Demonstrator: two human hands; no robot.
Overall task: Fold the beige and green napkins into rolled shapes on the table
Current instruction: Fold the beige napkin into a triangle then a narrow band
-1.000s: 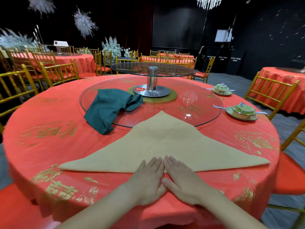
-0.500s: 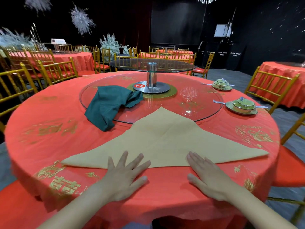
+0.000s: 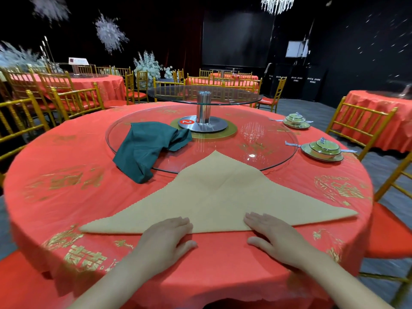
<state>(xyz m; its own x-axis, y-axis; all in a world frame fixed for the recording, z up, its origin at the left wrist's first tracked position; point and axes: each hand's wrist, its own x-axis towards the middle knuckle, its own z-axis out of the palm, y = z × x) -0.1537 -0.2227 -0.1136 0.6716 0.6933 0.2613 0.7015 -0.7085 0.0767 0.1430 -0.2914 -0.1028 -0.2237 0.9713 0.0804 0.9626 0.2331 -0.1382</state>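
1. Head view, task items: the beige napkin (image 3: 218, 197) is laid as a flat triangle on the red table (image 3: 66, 197), its long folded edge nearest the person and its apex lapping onto the glass turntable (image 3: 267, 141). The green napkin (image 3: 145, 148) is left crumpled and unfolded, half on the turntable, well apart from both hands.

2. Head view, hands: the left hand (image 3: 165, 239) and right hand (image 3: 278, 239) are laid palm-down on the near edge. The fingers are straight and drawn close together, with the thumbs spread onto the cloth. Nothing is gripped or pinched.

3. Change noted: a second ago the hands were pressed side by side at the middle of the folded edge. Half a second ago they were spread apart with fingers splayed. Now they are held apart with fingers closed up.

4. Judgement: the crease appears to have been smoothed outward — the triangle fold is taken as complete. Rolling from the long edge is judged the next step. No roll is yet started, and the green napkin is untouched.

5. Remainder: two covered dishes (image 3: 322, 149) are set at the far right.
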